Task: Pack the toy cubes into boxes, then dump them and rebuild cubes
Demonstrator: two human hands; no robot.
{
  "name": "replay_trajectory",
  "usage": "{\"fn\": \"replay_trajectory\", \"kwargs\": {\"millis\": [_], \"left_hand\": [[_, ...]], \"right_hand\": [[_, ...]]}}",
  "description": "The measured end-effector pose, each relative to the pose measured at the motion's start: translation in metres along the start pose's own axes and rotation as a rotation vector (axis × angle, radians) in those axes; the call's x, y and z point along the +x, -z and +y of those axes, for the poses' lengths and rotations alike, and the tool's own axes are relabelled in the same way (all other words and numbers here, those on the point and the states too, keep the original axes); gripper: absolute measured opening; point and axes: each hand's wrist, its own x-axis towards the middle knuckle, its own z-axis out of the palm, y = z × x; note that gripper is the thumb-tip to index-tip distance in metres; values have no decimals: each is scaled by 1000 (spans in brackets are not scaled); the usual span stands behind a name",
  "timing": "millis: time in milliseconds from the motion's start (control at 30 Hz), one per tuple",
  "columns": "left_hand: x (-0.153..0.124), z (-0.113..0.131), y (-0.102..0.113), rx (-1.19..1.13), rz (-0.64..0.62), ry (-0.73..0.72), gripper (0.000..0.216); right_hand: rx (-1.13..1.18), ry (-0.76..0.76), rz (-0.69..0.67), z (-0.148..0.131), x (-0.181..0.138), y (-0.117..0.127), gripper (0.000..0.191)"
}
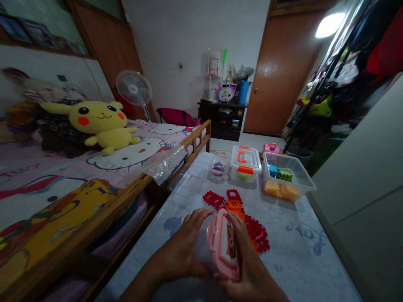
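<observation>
A small pink plastic case (223,246) with a handle is held upright between my two hands over the table (302,256). My left hand (184,245) grips its left side, fingers curled toward the handle. My right hand (252,262) wraps its right side from behind. Just beyond the case lie red and orange flat interlocking plastic pieces (248,218), joined in a strip on the pale patterned cloth.
At the table's far end stand a clear tub (288,181) with coloured blocks, a lidded box with orange latches (245,162) and a small clear container (218,165). A wooden-framed bed (126,197) with a yellow plush toy (100,123) runs along the left. A pale cabinet (365,176) flanks the right.
</observation>
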Motion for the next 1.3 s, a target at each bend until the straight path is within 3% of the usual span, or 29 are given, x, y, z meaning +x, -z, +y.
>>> {"fn": "replay_trajectory", "kwargs": {"millis": [100, 333, 467, 767, 900, 1067, 1167, 1300], "left_hand": [[4, 8, -6, 126, 80, 6, 110], [2, 41, -23, 518, 243, 218, 93], [2, 49, -35, 615, 283, 209, 88], [3, 44, -42, 622, 408, 98, 84], [4, 45, -43, 613, 414, 111, 82], [4, 43, -41, 579, 413, 113, 85], [5, 39, -37, 554, 410, 118, 87], [4, 30, -28, 473, 401, 101, 91]], "right_hand": [[-29, 3, 19, -4, 1, 2, 92], [-158, 12, 246, -4, 2, -7, 71], [-307, 46, 395, -3, 8, -12, 48], [-629, 275, 374, 4, 8, -16, 69], [-626, 246, 370, 7, 8, -18, 68], [-538, 273, 463, 12, 10, -10, 64], [-416, 167, 478, 14, 9, -6, 53], [-229, -178, 506, 17, 7, 0, 39]]}}
